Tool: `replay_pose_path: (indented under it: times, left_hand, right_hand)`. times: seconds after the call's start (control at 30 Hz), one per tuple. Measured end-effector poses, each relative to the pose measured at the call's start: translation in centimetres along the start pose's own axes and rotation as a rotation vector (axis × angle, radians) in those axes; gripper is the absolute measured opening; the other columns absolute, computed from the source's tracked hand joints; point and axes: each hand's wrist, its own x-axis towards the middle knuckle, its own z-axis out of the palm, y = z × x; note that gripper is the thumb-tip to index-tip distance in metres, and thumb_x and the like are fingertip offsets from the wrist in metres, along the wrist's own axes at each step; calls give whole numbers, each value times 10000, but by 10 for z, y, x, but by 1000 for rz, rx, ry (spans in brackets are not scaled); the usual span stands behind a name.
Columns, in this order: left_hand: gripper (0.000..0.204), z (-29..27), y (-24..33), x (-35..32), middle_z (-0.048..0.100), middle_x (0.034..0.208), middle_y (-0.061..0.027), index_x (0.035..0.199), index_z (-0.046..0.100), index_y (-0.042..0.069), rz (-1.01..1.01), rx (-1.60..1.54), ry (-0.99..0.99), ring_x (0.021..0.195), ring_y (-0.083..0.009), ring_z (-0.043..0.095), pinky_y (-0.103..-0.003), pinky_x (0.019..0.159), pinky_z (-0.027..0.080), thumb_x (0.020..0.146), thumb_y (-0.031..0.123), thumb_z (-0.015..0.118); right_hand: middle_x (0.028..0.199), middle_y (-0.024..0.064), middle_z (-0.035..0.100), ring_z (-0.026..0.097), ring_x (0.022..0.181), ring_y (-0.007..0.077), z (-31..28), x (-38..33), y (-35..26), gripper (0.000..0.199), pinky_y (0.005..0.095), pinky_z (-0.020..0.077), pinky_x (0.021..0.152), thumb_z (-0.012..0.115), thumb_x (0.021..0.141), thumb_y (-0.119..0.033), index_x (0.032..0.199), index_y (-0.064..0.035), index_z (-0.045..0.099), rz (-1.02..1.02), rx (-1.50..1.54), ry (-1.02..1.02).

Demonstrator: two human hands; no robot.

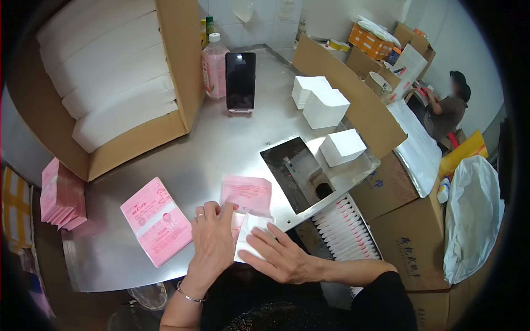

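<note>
Near the table's front edge, a pink printed plastic pouch [246, 194] lies flat. My left hand [212, 236] is at its near end, with bent fingers closed on the pouch's edge; the thumb is partly hidden. A small stack of white paper napkins [249, 227] sits at the pouch's mouth, between my hands. Over the napkins my right hand [282, 258] lies with its fingers stretched and spread, touching their top. To the left is a pile of flat pink pouches [157, 223] with a pale band across it.
A carton [190, 66] of white paper stands back left, beside more pink pouches [62, 193]. A phone [240, 83] leans near a pink bottle [215, 69]. Right are a rectangular table opening [298, 174], napkin stacks [327, 107] and a tray of filled packs [348, 231]. A person [446, 110] sits beyond.
</note>
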Motion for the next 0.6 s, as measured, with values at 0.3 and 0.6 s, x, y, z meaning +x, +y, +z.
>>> replay_pose_path:
  times: [0.3, 0.6]
  left_hand:
    - [658, 10, 31, -13, 557, 1087, -170, 1415, 499, 30, 149, 267, 210, 973, -349, 535, -458, 830, 436, 812, 171, 721]
    - [192, -25, -28, -50, 552, 1199, -203, 821, 593, 51, 257, 184, 550, 1122, -390, 520, -504, 965, 389, 656, -33, 644]
  right_hand:
    - [915, 157, 644, 607, 911, 375, 48, 28, 108, 165, 681, 313, 1040, 586, 879, -192, 968, -57, 620, 588, -322, -183]
    - [830, 154, 680, 664, 802, 380, -45, -13, 108, 141, 496, 508, 725, 621, 867, -127, 969, -43, 669, 809, -333, -202]
